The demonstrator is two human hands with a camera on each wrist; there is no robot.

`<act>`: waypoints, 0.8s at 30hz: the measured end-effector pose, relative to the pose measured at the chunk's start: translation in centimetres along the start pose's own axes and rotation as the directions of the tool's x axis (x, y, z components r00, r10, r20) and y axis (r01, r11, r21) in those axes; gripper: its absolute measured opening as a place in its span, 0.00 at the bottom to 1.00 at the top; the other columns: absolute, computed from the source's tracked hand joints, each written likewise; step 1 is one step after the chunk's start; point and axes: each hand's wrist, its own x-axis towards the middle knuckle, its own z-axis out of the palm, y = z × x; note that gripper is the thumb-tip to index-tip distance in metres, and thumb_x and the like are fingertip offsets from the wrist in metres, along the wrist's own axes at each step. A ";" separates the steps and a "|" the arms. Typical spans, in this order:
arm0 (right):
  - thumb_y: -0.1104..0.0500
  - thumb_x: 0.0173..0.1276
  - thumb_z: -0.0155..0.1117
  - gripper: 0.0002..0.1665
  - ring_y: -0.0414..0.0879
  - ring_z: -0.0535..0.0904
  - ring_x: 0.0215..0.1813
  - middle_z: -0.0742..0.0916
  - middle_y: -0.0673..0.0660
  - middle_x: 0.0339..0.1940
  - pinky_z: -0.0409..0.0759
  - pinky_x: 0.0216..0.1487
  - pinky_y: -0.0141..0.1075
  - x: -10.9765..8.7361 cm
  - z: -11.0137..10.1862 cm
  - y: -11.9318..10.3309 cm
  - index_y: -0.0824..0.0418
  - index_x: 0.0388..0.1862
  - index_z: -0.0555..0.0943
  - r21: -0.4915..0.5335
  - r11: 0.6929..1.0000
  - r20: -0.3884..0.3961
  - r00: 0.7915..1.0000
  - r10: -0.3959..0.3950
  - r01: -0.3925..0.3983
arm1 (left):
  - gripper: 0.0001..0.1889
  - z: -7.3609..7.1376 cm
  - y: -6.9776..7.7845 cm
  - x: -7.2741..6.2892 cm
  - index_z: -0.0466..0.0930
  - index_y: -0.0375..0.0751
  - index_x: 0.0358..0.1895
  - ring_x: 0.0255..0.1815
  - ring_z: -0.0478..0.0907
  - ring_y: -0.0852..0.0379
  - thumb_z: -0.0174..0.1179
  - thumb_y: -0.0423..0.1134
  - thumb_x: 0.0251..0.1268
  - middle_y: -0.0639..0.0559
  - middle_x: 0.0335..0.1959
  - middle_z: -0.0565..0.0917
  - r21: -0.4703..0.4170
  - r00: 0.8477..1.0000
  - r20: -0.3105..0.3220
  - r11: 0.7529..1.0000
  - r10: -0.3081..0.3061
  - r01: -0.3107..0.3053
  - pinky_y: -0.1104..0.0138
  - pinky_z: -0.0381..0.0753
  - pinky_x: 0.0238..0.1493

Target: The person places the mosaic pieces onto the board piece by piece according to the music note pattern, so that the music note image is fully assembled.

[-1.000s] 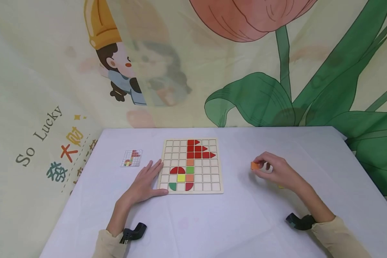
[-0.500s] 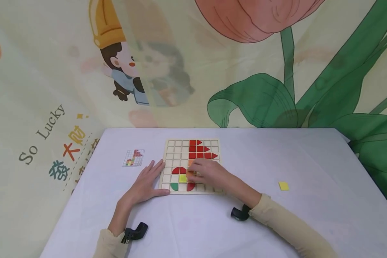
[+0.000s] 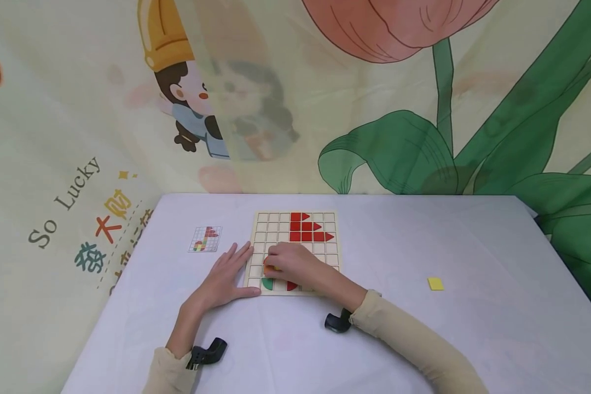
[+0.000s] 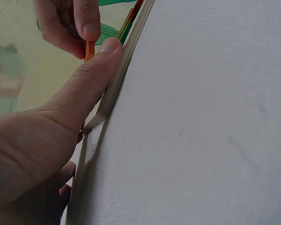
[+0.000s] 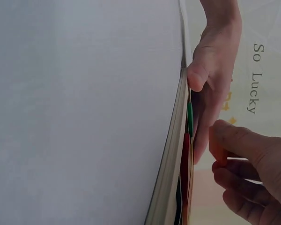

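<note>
Between thumb and fingers, my right hand (image 3: 295, 264) pinches an orange square tile (image 5: 218, 146), held just above the lower left part of the wooden grid board (image 3: 332, 257). My left hand (image 3: 221, 279) rests with fingers spread along the board's left edge, its thumb at the near left corner. Red tiles (image 3: 306, 236), some with pointed ends, fill part of the upper rows. Below the right hand show a green rounded tile (image 3: 268, 283) and part of a red rounded tile (image 3: 291, 286). The right hand hides the tiles in the middle of the board.
A small printed pattern card (image 3: 205, 239) lies left of the board. One yellow square tile (image 3: 435, 284) lies on the white tablecloth (image 3: 389, 241) to the right. A patterned cloth backdrop (image 3: 374, 164) stands behind the table.
My right hand has carried the orange tile from the table's right side leftward over the board, uncovering the yellow tile on the cloth. My left hand has stayed at the board's edge.
</note>
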 end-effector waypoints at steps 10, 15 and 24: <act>0.51 0.66 0.66 0.07 0.38 0.72 0.32 0.80 0.45 0.26 0.68 0.29 0.22 1.1 0.7 -0.5 0.51 0.30 0.85 0.003 0.998 0.095 0.993 0.069 -0.070 | 0.54 0.1 -0.1 0.1 0.52 0.48 0.77 0.82 0.39 0.41 0.69 0.63 0.49 0.50 0.80 0.51 -0.005 1.000 -0.006 1.000 -0.004 0.004 0.41 0.42 0.78; 0.53 0.66 0.66 0.06 0.39 0.72 0.32 0.80 0.46 0.26 0.68 0.28 0.22 1.4 0.6 -0.8 0.51 0.30 0.85 0.001 0.995 0.101 0.990 0.095 -0.095 | 0.54 0.2 -0.2 0.2 0.51 0.48 0.77 0.82 0.38 0.42 0.68 0.63 0.49 0.50 0.80 0.51 -0.001 1.000 -0.002 1.000 0.002 -0.002 0.41 0.42 0.78; 0.52 0.65 0.68 0.07 0.39 0.72 0.36 0.83 0.48 0.33 0.70 0.30 0.21 1.8 0.7 -1.0 0.53 0.33 0.88 0.022 0.989 0.163 0.977 0.140 -0.145 | 0.54 0.2 -0.2 0.1 0.52 0.47 0.77 0.82 0.39 0.41 0.69 0.63 0.49 0.50 0.80 0.51 -0.004 1.000 -0.010 1.000 0.006 -0.006 0.41 0.42 0.78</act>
